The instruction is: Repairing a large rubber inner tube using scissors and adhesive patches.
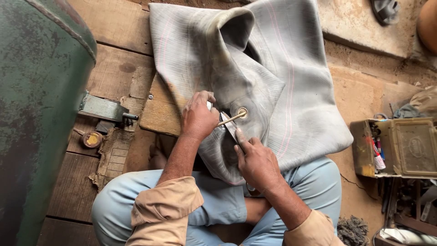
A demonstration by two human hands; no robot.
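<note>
Working room is tight on my left: a large green tank (41, 105) fills that whole side, with its metal bracket (102, 108) reaching onto the plank floor (114, 59). On my right, a battered metal box (400, 146) of small items stands near my knee, well apart from my hands. Ahead, the floor is open beyond the far edge of the tube.

The grey rubber inner tube (273, 82) lies flattened and folded across a wooden board (159, 111) and my lap. Its top edge curls over into an open fold. Thin pink lines run along its length, and brown staining marks the left portion. A brass valve stem (233, 118) projects from a round ring on the tube face, angled toward my left hand.

My left hand (199, 117) is closed, fingers curled, pressing on the tube and touching the outer end of the valve stem. My right hand (257, 161) is closed around a flat metal blade (231, 128), forefinger extended along it, its tip lying on the rubber just beside the stem.
</note>
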